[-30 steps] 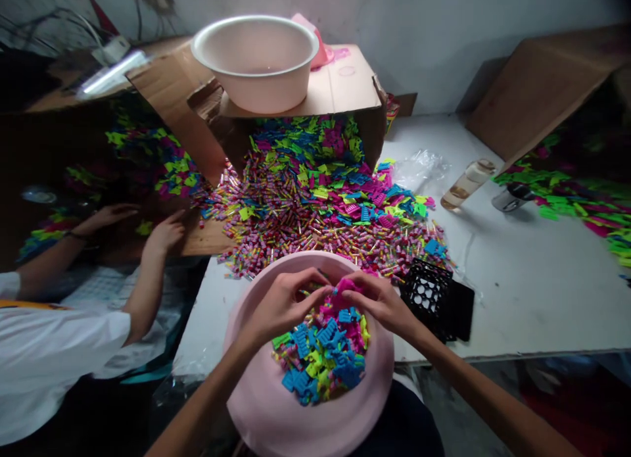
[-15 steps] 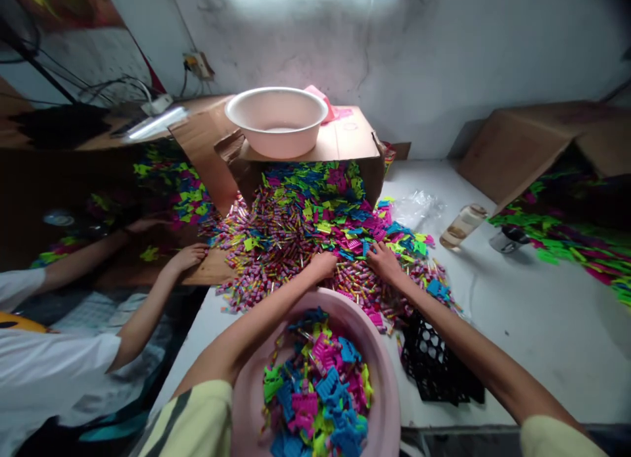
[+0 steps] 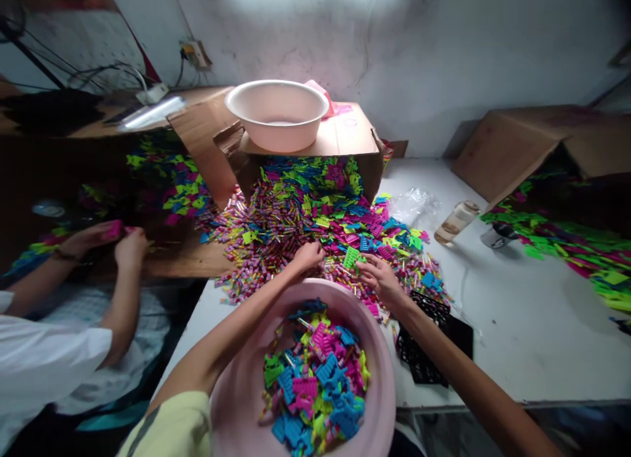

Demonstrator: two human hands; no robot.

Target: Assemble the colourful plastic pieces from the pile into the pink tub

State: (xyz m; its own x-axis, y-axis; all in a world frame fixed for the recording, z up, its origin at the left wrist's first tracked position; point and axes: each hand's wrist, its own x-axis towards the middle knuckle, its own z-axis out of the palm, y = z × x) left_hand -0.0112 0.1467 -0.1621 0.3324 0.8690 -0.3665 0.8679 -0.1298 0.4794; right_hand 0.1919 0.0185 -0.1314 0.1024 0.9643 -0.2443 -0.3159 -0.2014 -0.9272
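My right hand (image 3: 380,278) pinches a bright green slotted plastic piece (image 3: 351,258) at its edge, just above the heap. To its left, my left hand (image 3: 308,255) is closed at the near side of the heap of small striped crayon-like sticks (image 3: 276,246); what its fingers hold, if anything, is hidden. Pink, blue and yellow-green plastic pieces (image 3: 340,214) lie over and behind the sticks. Below my forearms stands a large pink basin (image 3: 382,378), holding many coloured plastic pieces (image 3: 320,384), some with sticks in them.
Behind the heap, a cardboard box (image 3: 352,138) carries a pale basin (image 3: 279,131). A bottle (image 3: 456,223), a metal cup (image 3: 497,235) and another box (image 3: 513,141) stand right. Black mesh trays (image 3: 428,352) lie under my right forearm. At left, a co-worker's hands (image 3: 131,246) handle a pink piece.
My right hand has drawn back slightly from the heap and now holds the green piece. My left hand has shifted a little left. The co-worker's hands have come together around a pink piece.
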